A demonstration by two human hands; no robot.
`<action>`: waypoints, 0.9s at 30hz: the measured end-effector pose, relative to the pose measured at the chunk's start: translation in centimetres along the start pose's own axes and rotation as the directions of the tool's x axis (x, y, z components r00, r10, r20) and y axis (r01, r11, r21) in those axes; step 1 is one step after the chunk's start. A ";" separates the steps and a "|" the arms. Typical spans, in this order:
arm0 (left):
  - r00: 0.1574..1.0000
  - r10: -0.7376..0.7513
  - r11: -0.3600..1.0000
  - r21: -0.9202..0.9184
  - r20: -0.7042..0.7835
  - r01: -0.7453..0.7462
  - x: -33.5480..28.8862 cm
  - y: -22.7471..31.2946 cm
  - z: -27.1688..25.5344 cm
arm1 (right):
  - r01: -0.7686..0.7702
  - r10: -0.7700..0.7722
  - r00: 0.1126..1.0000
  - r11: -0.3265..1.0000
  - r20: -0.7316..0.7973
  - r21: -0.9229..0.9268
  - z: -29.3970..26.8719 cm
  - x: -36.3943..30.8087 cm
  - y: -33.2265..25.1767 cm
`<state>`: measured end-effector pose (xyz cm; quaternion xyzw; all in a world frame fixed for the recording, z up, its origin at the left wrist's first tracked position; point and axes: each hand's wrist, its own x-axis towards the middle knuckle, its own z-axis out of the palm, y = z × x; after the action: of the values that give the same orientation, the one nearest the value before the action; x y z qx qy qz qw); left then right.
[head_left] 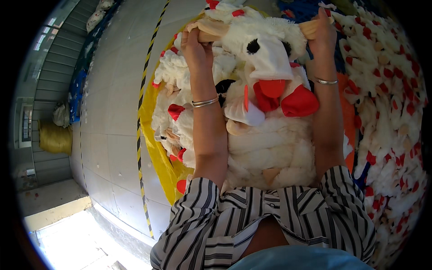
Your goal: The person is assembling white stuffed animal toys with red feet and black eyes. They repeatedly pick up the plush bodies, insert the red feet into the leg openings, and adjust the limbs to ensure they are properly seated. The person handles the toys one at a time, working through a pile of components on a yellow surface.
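Note:
In front of me hangs a limp white plush animal head with black felt eyes, a smooth muzzle and a red tongue. My left hand is closed on its beige left ear, holding it out to the side. On the other side my right hand grips the other beige ear, fingers raised at the tip. Both wrists carry silver bangles. Red-tipped plush parts dangle just beneath the muzzle. Close to my chest lies a stack of folded cream plush pieces.
More white plush skins with red parts lie on a yellow sheet at the left. A large heap of similar pieces fills the right side. Black-and-yellow tape crosses the grey floor. A yellow bundle stands by the far-left wall.

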<state>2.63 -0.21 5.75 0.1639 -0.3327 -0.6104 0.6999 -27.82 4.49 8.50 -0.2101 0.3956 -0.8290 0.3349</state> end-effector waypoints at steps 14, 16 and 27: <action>0.809 0.333 0.174 0.812 0.484 -0.558 -1.9 -2.8 4.0 | 0.339 -0.079 0.848 0.842 0.524 -0.420 2.2 -4.1 -0.8; 0.746 0.175 0.086 0.745 0.642 -0.661 -3.3 -2.8 5.9 | 0.368 -0.098 0.824 0.842 0.558 -0.395 3.2 -5.4 -1.2; 0.952 -0.258 0.746 0.592 -0.163 0.303 -2.0 -3.0 2.7 | 0.373 0.361 0.701 0.550 0.615 -0.748 1.3 -5.5 0.5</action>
<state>-1.43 1.62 5.26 0.4506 -0.4585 -0.5619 0.5206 -23.09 7.55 8.42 -0.6470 0.5759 -0.3880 0.3150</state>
